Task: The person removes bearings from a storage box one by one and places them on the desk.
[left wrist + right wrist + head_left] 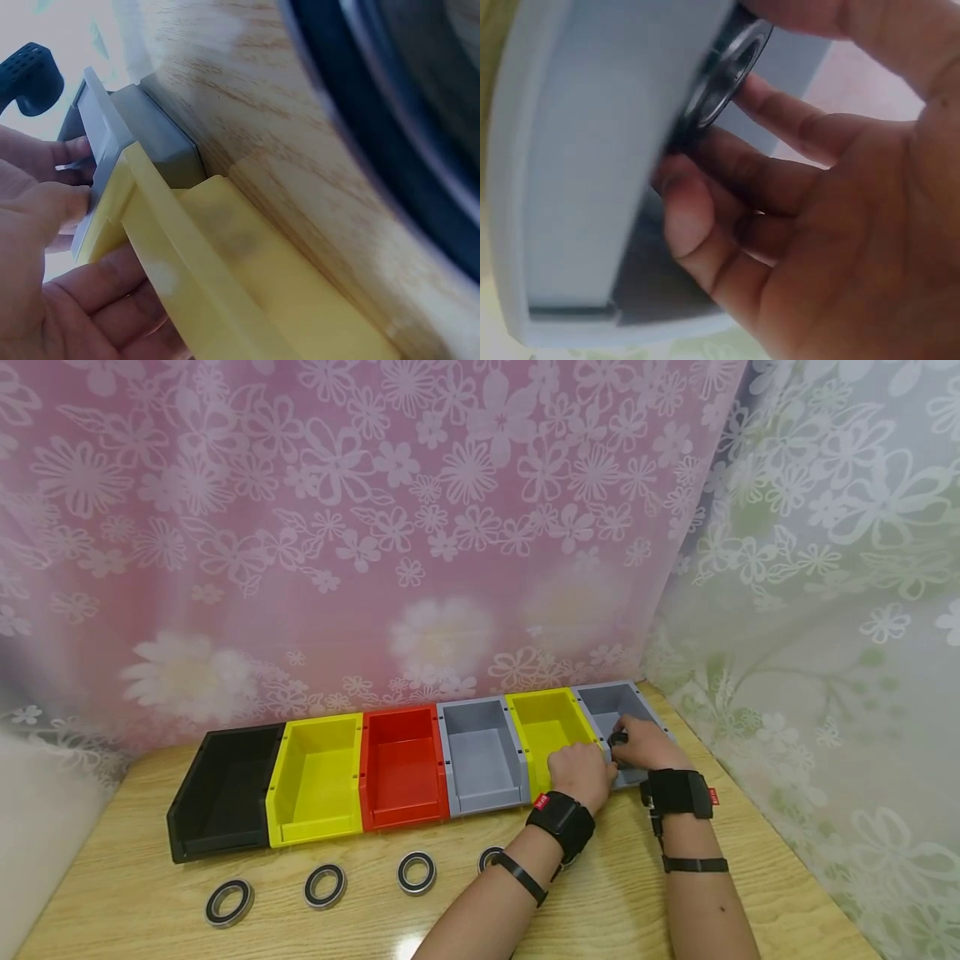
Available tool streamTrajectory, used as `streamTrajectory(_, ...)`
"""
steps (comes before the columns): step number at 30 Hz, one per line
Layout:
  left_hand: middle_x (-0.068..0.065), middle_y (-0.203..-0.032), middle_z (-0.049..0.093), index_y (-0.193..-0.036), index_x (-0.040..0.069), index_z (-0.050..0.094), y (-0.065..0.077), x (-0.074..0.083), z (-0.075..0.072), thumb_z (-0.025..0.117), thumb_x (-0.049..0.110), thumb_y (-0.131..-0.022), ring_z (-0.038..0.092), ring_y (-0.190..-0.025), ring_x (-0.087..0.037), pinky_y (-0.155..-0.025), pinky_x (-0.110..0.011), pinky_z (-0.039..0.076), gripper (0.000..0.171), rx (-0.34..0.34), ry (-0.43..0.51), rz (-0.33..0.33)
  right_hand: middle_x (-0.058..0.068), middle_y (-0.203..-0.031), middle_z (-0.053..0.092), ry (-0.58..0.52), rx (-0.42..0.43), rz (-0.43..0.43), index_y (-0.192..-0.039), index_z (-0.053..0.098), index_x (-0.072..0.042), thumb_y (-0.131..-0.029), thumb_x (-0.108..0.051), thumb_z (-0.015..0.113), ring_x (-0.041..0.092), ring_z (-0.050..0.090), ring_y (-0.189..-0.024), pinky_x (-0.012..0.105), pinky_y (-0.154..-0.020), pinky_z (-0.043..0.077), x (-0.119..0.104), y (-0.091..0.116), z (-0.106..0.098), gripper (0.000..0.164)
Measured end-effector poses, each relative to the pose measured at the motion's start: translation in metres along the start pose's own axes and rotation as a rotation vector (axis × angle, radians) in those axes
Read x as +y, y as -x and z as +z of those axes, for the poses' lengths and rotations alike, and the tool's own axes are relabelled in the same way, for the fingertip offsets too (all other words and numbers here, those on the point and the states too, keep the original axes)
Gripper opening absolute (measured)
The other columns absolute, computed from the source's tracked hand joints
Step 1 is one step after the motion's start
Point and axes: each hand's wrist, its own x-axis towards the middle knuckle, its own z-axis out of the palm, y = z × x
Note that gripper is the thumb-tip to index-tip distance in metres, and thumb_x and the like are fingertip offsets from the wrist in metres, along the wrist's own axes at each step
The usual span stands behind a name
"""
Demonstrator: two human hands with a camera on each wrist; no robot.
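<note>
My left hand (581,775) is at the front of the right-hand yellow bin (551,727) and the rightmost grey bin (606,700). In the left wrist view its thumb lies on the grey side and its fingers are curled under the yellow side, pinching the adjoining walls. Over the rightmost grey bin, my right hand (648,745) pinches a ball bearing (731,75) between thumb and fingers. Part of that bearing is hidden by the fingers and the bin wall in the right wrist view.
Leftward in the row stand a grey bin (483,760), a red bin (405,768), a yellow bin (318,777) and a black bin (232,785). Several bearings lie in front, including one bearing (211,907) at far left and another bearing (483,858) partly behind my left forearm.
</note>
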Motion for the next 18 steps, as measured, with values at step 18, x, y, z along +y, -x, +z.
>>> streamTrajectory(18, 0.002, -0.052, 0.048, -0.055, 0.018, 0.059, 0.001, 0.001, 0.0, 0.064, 0.062, -0.094, 0.05, -0.044, -0.018, -0.041, -0.032, 0.037, 0.06, 0.023, -0.006, -0.002, 0.019, -0.103, 0.066, -0.037, 0.104, -0.044, -0.127, 0.058, 0.006, -0.099, -0.024, 0.054, 0.025, 0.053, -0.072, 0.038, -0.067, 0.044, -0.028, 0.026, -0.033, 0.041)
